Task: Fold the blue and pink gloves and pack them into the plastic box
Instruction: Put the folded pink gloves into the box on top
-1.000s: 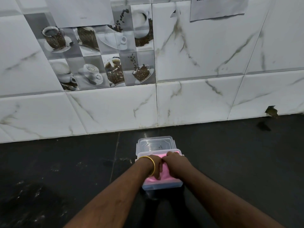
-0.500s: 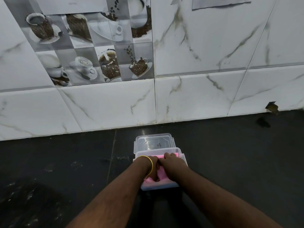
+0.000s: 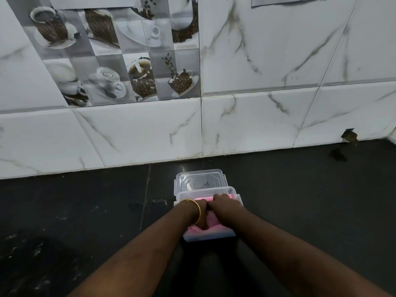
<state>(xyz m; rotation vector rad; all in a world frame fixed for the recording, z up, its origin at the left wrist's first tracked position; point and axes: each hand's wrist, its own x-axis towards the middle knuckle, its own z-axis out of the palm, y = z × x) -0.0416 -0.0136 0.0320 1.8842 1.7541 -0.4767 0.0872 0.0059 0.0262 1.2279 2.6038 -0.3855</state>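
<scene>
**Pink in the box, both our hands pressing it down**

Pink fabric fills the clear plastic box point(image 3: 209, 235), and that is the pink glove point(image 3: 213, 219) we are packing. Our left hand point(image 3: 198, 213) and right hand point(image 3: 225, 206) sit side by side on top of it, knuckles touching, fingers curled down into the cloth. We judge that we hold them this way to squash the folded glove flat, so that it stays below the rim and does not spring open. Neither hand is spread wide; both are bunched narrow, pushing on the fabric rather than lifting it. Whether the fingers truly pinch the cloth or only press it, we cannot tell, since the fingertips are hidden inside the box.

The glove lies directly under our hands, touching both, with pink showing at the far edge beyond our knuckles and at the near edge below our wrists. A bluish tint shows through the near wall of the box, low down; we suppose this is the blue glove beneath the pink one, but we cannot be sure.

The lid point(image 3: 200, 181) lies flat on the dark counter point(image 3: 300, 200), just behind the box and touching or nearly touching its far rim, close to the marble-tiled wall point(image 3: 257, 125). We judge it was put there to be near at hand for closing. A gold bangle point(image 3: 196, 209) circles our left wrist.
</scene>
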